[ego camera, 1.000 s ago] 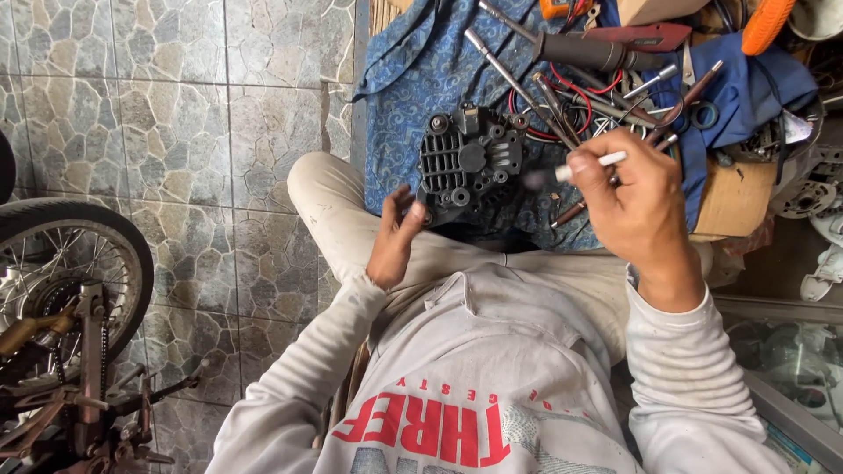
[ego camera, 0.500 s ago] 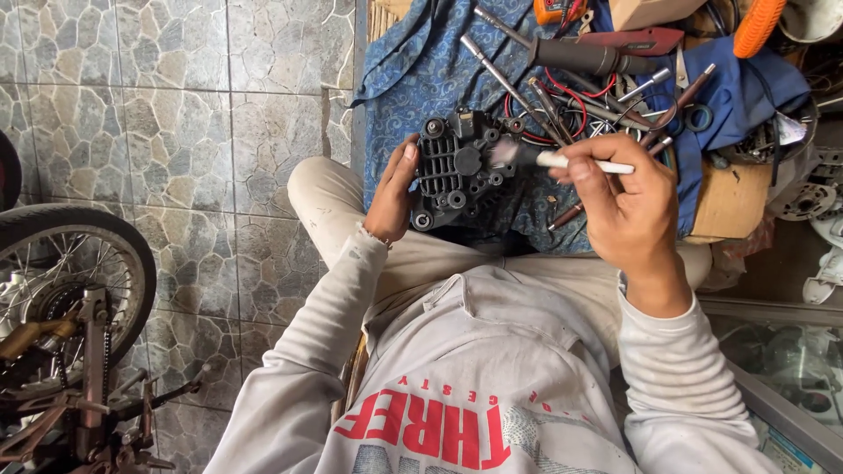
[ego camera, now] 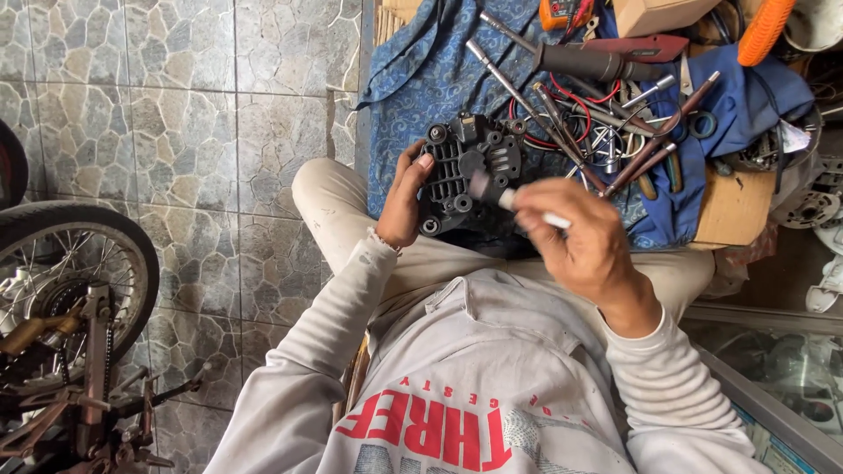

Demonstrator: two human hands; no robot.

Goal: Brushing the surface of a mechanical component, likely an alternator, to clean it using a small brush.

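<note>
Head view: left hand (ego camera: pixel 402 204) grips black engine cover (ego camera: pixel 468 171) over lap; right hand (ego camera: pixel 587 244) pinches white-handled brush (ego camera: pixel 518 202), bristles on cover. Judgement: steady cover, sweep short strokes into recesses

I saw the engine cover (ego camera: pixel 470 171) over my lap, my left hand (ego camera: pixel 404 197) on its left edge, my right hand (ego camera: pixel 584 241) just right with a brush (ego camera: pixel 514 202) touching it. Tools (ego camera: pixel 597 123) lay on the cloth (ego camera: pixel 421 79) beyond; a wheel (ego camera: pixel 66 263) stood far left.
</note>
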